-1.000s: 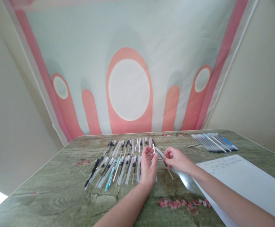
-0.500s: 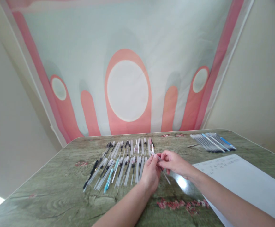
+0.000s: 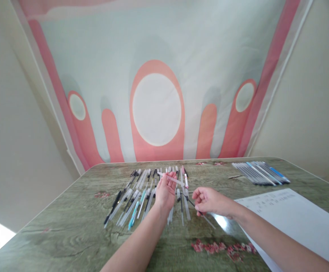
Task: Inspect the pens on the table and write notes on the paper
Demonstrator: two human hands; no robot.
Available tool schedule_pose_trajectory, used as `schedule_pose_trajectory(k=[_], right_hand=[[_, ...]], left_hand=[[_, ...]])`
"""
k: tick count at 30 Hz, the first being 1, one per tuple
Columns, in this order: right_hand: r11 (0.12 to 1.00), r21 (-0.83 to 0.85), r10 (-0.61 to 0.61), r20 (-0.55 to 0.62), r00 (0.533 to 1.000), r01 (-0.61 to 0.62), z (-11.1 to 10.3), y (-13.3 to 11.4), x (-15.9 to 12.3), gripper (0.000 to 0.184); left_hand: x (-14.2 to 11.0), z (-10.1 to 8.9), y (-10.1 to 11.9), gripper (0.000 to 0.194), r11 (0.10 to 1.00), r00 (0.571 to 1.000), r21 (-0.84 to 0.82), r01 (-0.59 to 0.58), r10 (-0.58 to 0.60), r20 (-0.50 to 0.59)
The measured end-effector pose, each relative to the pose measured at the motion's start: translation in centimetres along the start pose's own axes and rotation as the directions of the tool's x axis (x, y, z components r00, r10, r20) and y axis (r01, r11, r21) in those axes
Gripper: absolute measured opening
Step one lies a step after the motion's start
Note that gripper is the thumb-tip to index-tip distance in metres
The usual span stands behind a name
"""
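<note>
Plastic tube [image 3: 177,181] in left grip [image 3: 166,194], refill [image 3: 209,220] in right grip [image 3: 211,200], left hiding some pens [image 3: 147,206]

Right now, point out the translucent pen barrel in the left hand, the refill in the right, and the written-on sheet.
Translucent pen barrel [image 3: 176,181]: head view, middle stretch.
Refill [image 3: 209,222]: head view, pale lower end.
Written-on sheet [image 3: 294,212]: head view, bare area below the writing.

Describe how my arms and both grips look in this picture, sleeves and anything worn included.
Your left forearm and right forearm show bare, slim and smooth, with no sleeve in view. Left grip and right grip are ungloved hands. I see no watch, bracelet or markings; fingers are too small to rule out rings.
</note>
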State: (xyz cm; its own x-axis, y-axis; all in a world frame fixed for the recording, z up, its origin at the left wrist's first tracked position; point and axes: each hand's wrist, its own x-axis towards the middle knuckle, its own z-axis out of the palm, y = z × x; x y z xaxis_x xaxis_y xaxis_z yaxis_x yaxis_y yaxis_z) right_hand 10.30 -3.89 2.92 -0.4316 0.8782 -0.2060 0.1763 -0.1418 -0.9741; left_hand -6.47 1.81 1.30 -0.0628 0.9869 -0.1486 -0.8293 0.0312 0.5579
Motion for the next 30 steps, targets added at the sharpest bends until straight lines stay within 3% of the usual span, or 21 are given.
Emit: schedule_pose_trajectory(k=[4,9,23,27,30], right_hand=[[0.990,-0.135,-0.043,-0.021,0.999,0.040,-0.9,0.0,0.1,0.019],[0.953,-0.295,-0.106,-0.128,0.986,0.064,-1.9,0.6,0.5,0.026],[0.948,-0.295,-0.169,-0.162,0.972,0.116,-2.1,1.3,1.1,0.027],[0.941,-0.265,-0.283,-0.276,0.919,0.210,-1.7,0.5,1.1,0.026],[0.895,-0.336,-0.415,-0.389,0.822,0.292,-1.7,-0.1,0.9,0.023]], left_hand=[[0.7,-0.7,0.1,0.006,0.999,0.998,0.003,-0.046,0.047,-0.032],[1.0,-1.0,-0.2,0.006,0.998,0.997,0.001,-0.059,0.059,-0.040],[-0.2,-0.4,-1.3,0.011,1.000,1.000,0.030,0.007,-0.007,0.013],[-1.0,-0.3,-1.8,0.015,0.997,0.997,0.057,0.046,-0.049,0.060],[-1.7,-0.4,-2.3,0.019,0.993,0.992,0.091,0.081,-0.089,0.089]])
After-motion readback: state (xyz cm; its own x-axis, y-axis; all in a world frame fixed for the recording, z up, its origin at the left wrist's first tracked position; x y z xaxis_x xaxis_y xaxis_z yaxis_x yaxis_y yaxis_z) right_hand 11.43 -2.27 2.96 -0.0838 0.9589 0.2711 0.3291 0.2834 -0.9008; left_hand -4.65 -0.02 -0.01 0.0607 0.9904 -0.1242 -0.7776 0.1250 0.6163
